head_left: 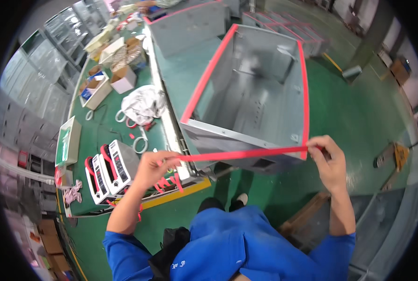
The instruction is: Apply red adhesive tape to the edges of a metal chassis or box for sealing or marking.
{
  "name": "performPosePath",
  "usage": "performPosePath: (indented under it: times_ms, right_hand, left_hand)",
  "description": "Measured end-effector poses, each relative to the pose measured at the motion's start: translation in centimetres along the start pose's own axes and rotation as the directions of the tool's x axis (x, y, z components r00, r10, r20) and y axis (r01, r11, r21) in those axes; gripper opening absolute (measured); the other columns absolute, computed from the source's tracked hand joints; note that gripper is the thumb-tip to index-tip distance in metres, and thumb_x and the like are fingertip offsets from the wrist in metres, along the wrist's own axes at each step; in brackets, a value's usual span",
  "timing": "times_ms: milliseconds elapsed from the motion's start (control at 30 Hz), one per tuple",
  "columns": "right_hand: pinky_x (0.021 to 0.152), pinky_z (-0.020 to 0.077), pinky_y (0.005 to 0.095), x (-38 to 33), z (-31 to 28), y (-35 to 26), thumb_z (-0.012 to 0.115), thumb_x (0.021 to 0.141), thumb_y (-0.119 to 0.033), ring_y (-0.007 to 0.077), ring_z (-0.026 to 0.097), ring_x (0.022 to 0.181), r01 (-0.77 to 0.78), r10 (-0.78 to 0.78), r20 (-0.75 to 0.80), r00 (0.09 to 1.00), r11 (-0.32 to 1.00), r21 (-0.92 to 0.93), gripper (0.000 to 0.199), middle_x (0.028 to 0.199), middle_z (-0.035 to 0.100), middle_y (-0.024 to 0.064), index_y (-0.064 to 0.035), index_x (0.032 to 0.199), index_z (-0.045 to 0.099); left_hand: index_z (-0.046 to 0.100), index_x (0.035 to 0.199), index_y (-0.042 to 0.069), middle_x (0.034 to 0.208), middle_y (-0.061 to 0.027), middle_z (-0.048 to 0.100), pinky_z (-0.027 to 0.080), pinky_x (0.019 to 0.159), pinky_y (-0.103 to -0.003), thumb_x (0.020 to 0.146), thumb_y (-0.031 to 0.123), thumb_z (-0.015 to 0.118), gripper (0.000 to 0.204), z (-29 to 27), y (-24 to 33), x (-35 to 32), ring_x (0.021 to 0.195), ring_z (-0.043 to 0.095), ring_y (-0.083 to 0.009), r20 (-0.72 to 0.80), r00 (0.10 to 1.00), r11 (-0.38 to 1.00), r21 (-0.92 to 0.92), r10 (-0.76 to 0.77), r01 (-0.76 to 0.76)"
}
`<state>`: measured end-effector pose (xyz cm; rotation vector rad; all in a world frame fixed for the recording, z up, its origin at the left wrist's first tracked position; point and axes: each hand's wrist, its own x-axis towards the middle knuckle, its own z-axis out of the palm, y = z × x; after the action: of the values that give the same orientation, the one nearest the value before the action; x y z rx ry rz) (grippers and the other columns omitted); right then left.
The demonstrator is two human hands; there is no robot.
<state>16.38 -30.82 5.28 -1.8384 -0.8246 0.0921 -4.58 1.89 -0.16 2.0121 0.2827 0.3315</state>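
A strip of red tape (pixel 246 153) is stretched between my two hands, in front of the near edge of a grey metal box (pixel 232 134). My left hand (pixel 155 169) pinches the strip's left end beside the bench corner. At the other end, my right hand (pixel 328 161) holds it between thumb and fingers, close to the box's near right corner. The box is open at the top, and red tape runs along its left and right rims. Its near rim shows bare metal. Whether the strip touches the box, I cannot tell.
To the left stands a green-topped bench (pixel 138 70) with two white-and-black devices (pixel 108 171), tape rolls (pixel 140 145), a white cloth bundle (pixel 144 104) and parts bins (pixel 96 91). Short red tape pieces (pixel 169 183) hang at its near edge. Another grey panel (pixel 188 28) stands behind.
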Motion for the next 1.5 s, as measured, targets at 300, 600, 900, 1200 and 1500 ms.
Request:
performPosePath:
  times_ms: [300, 600, 900, 1200, 1500]
  right_hand:
    - [0.058, 0.0412, 0.0195, 1.5, -0.4, 1.7, 0.057, 0.082, -0.004, 0.0054, 0.049, 0.064, -0.312, 0.327, -0.004, 0.945, 0.904, 0.292, 0.006, 0.076, 0.055, 0.0012, -0.0011, 0.086, 0.053]
    - [0.055, 0.0407, 0.0200, 0.9, -0.2, 2.6, 0.058, 0.082, -0.009, 0.0044, 0.048, 0.062, -0.408, 0.424, -0.007, 0.906, 0.876, 0.257, 0.006, 0.070, 0.053, -0.0019, -0.0060, 0.086, 0.054]
    - [0.055, 0.0439, 0.0222, 0.5, -0.5, 3.3, 0.060, 0.080, -0.008, 0.0080, 0.052, 0.062, -0.520, 0.541, 0.003, 0.841, 0.806, 0.284, 0.009, 0.071, 0.057, 0.0035, -0.0013, 0.082, 0.054]
    - [0.057, 0.0410, 0.0213, 0.9, -1.6, 3.5, 0.061, 0.079, -0.009, 0.0067, 0.051, 0.065, -0.576, 0.560, 0.143, 0.816, 0.810, 0.112, 0.010, 0.072, 0.056, 0.0020, -0.0013, 0.078, 0.055]
    - [0.058, 0.0413, 0.0222, 1.1, -1.7, 4.3, 0.062, 0.076, -0.009, 0.0076, 0.051, 0.066, -0.556, 0.527, 0.202, 0.825, 0.823, 0.121, 0.010, 0.072, 0.057, 0.0025, 0.0001, 0.078, 0.059]
  left_hand:
    - [0.060, 0.082, -0.001, 0.069, -0.0043, 0.060, 0.041, 0.050, -0.020, 0.078, 0.005, 0.062, 0.007, -1.0, -0.3, 7.7, 0.057, 0.053, -0.0082, -0.048, 0.996, 0.942, -0.331, -0.075, 0.055]
    - [0.057, 0.082, 0.002, 0.065, -0.0025, 0.057, 0.039, 0.046, -0.018, 0.080, 0.007, 0.061, 0.007, -1.9, -1.3, 9.9, 0.053, 0.052, -0.0076, 0.025, 0.967, 0.849, -0.474, -0.254, 0.235]
    - [0.059, 0.081, 0.000, 0.062, -0.0029, 0.056, 0.038, 0.045, -0.020, 0.078, 0.003, 0.061, 0.006, -1.5, -0.5, 10.6, 0.051, 0.050, -0.0077, -0.010, 0.975, 0.884, -0.425, -0.220, 0.195]
    - [0.057, 0.075, 0.002, 0.057, 0.0008, 0.051, 0.031, 0.036, -0.017, 0.077, 0.006, 0.063, 0.007, -2.1, -0.9, 10.6, 0.046, 0.045, -0.0047, 0.089, 0.943, 0.870, -0.368, -0.319, 0.329]
    - [0.055, 0.073, 0.003, 0.055, 0.0029, 0.047, 0.025, 0.034, -0.015, 0.077, 0.004, 0.060, 0.006, -2.5, -0.9, 11.2, 0.042, 0.039, -0.0022, 0.168, 0.888, 0.785, -0.418, -0.427, 0.457]
